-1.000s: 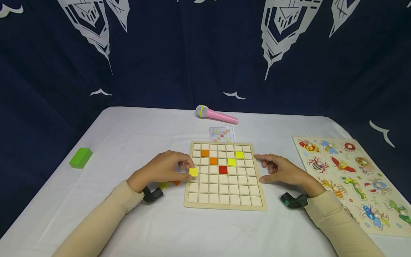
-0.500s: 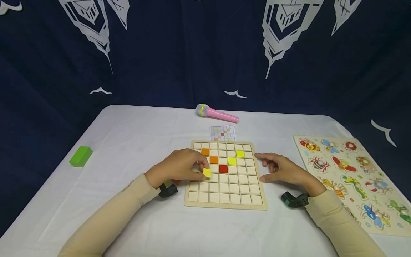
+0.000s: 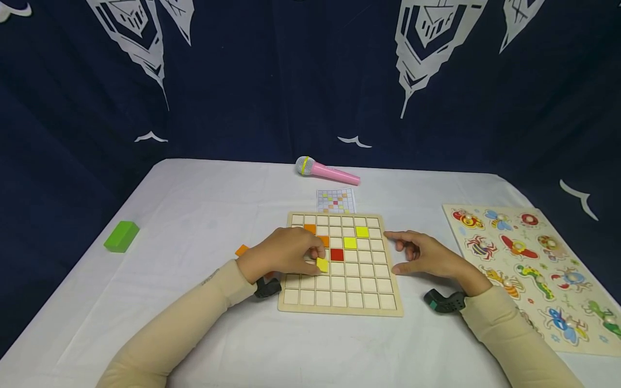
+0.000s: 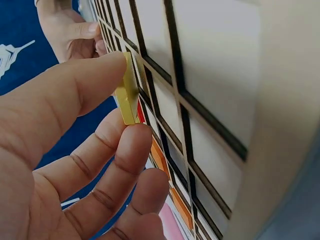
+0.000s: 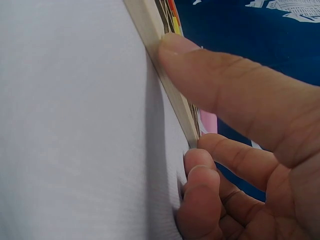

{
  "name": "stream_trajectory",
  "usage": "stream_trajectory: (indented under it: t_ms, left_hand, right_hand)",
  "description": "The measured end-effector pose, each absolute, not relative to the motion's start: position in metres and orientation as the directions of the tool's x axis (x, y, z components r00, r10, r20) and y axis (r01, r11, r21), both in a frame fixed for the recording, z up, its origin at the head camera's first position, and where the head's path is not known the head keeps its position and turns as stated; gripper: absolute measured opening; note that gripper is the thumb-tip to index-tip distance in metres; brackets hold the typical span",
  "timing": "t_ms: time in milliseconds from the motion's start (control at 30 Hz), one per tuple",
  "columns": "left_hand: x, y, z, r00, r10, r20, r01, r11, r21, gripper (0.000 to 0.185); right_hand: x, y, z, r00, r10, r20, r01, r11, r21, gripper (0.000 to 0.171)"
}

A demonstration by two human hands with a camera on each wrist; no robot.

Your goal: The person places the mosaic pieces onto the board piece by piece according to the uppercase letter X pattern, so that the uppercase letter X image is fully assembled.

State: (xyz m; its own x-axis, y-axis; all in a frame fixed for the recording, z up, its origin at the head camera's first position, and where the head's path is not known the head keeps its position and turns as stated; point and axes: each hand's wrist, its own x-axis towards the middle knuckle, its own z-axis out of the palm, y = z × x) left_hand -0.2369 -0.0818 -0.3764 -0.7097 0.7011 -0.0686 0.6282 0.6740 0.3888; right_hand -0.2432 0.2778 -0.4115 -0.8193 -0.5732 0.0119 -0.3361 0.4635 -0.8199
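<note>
Pinching a yellow tile (image 3: pixel 322 264) between thumb and fingertips, the left hand (image 3: pixel 286 253) hovers over the wooden grid board (image 3: pixel 339 309), just left of the red tile (image 3: pixel 337 255). The right hand (image 3: pixel 427 257) grasps nothing; its relaxed thumb rests against the board's right edge.
</note>
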Motion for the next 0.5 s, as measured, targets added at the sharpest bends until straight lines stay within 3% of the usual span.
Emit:
stream_trajectory:
  t_ms: [500]
  left_hand:
    - [-0.2366, -0.0809, -0.3779, -0.714, 0.695, -0.086, 0.613, 0.679, 0.404, 0.027]
  right_hand:
    - [-0.243, 0.2775, -0.4117, -0.821, -0.571, 0.011, -0.332, 0.461, -0.823, 0.078]
